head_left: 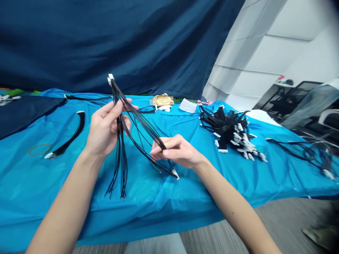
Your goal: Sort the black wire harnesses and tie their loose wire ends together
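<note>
My left hand is closed round the upper part of a bundle of black wires, below white connectors at the bundle's top. Some wires hang down from it with loose ends. Others slant right to my right hand, which pinches them between thumb and fingers. Just below that hand, a white connector ends several of these wires. Both hands are raised over the blue cloth.
A black cable and a rubber band lie at left. At the back are a gold packet and a white bag. A cable pile lies at right, with loose wires beyond it.
</note>
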The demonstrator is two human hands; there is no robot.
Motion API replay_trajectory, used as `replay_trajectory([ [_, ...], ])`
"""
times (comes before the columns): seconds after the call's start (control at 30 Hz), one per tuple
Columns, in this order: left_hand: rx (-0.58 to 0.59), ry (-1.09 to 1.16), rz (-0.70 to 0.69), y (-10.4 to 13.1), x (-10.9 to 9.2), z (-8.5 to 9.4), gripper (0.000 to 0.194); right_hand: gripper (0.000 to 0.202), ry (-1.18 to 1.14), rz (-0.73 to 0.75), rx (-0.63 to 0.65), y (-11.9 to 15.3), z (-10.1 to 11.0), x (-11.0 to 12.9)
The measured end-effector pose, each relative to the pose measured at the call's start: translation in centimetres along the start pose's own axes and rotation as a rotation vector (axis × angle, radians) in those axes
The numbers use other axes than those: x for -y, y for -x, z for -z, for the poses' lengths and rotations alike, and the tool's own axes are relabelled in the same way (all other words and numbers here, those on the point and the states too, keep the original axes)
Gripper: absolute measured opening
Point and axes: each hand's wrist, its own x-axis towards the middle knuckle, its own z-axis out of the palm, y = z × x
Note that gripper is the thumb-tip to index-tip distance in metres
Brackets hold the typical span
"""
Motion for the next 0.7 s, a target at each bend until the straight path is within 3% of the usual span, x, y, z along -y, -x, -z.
replay_trajectory([
  [0.1,-0.026,-0.019,0.006,-0.1,0.3,0.1,0.024,0.020,0.033,-0.041,-0.058,-0.1,0.0,0.0],
  [0.37,-0.066,-0.041,-0.023,-0.8,1.6,0.9,0.031,0.027,-0.037,-0.036,-0.443,-1.2,0.4,-0.6],
  [0.7,-0.133,-0.301,0.015,-1.2,2.8,1.6,0.039,0.041,0.057,-0.034,-0.620,-1.4,1.9,-1.0],
])
